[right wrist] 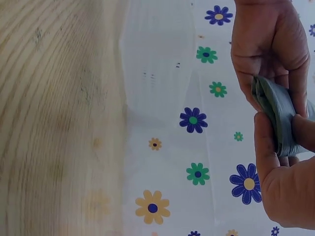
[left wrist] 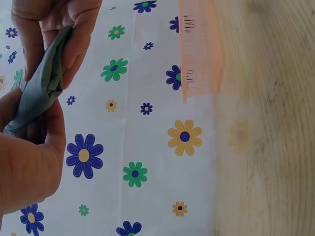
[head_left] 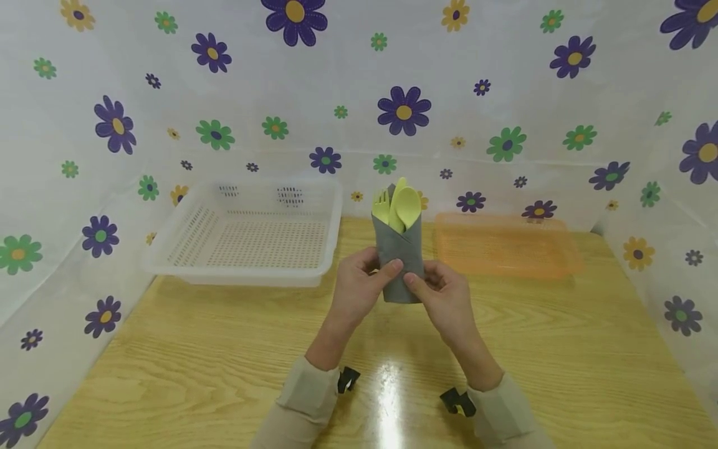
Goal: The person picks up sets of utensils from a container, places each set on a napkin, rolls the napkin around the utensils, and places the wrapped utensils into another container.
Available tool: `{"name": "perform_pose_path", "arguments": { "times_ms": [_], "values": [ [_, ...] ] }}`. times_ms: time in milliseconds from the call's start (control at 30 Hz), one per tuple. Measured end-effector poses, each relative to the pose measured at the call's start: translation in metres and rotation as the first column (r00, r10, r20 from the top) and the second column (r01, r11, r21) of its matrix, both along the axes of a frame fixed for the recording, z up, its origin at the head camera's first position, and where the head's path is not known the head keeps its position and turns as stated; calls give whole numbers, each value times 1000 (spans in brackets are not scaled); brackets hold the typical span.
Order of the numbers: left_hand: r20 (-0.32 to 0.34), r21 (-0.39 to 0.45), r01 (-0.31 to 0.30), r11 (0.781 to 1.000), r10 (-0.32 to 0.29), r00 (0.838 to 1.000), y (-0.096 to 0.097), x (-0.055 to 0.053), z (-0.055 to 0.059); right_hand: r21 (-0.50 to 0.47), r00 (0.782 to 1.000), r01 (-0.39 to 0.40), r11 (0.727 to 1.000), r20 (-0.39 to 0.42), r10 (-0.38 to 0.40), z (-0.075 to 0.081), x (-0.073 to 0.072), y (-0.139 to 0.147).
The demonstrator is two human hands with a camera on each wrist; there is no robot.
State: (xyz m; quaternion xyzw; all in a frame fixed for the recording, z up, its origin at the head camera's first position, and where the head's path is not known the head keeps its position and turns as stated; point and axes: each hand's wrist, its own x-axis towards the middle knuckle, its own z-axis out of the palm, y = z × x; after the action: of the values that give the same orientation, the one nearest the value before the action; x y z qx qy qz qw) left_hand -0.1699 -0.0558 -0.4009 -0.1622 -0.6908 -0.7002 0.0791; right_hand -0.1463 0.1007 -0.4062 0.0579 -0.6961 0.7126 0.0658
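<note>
A folded grey napkin is held upright above the table, in the middle of the head view. Out of its top stick a yellow-green fork, a spoon and a third piece, partly hidden behind the spoon. My left hand grips the napkin's left side, thumb on the front. On the right side my right hand grips it the same way, the two thumbs close together. Both wrist views show the napkin's folded lower end between the fingers of both hands; the cutlery is hidden there.
A white plastic basket stands at the back left of the wooden table. Behind the hands on the right lies a shallow orange basket. A flower-printed white sheet rises behind and at both sides.
</note>
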Motion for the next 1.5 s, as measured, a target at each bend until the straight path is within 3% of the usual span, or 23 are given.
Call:
{"name": "perform_pose_path", "arguments": {
  "times_ms": [300, 467, 700, 900, 1167, 1400, 1500],
  "values": [
    [-31, 103, 58, 993, -55, 998, 6, -2, -5, -125, 997, 48, 991, 72, -39, 0, -1, -4],
    [-14, 126, 69, 990, -68, 998, 7, -2, -6, -97, 996, 47, 994, 79, -39, -1, -2, -3],
    [51, 76, 154, 985, -158, 986, -2, -1, -6, -37, 999, -33, 999, 21, 34, -3, 0, -3],
    [24, 89, 75, 993, -78, 997, -1, -1, -5, 3, 998, -66, 998, -4, 66, -3, 1, -3],
    [10, 143, -21, 989, 20, 1000, 6, 0, -6, 108, 994, -21, 994, -109, 33, -5, 3, -4],
    [0, 155, -52, 987, 53, 999, 8, 2, -7, 116, 983, 59, 991, -177, -37, -7, 5, -11],
    [-24, 170, -44, 985, 48, 999, 10, 1, -8, 38, 990, 26, 999, -138, -20, -9, 7, -15]
  ]
}}
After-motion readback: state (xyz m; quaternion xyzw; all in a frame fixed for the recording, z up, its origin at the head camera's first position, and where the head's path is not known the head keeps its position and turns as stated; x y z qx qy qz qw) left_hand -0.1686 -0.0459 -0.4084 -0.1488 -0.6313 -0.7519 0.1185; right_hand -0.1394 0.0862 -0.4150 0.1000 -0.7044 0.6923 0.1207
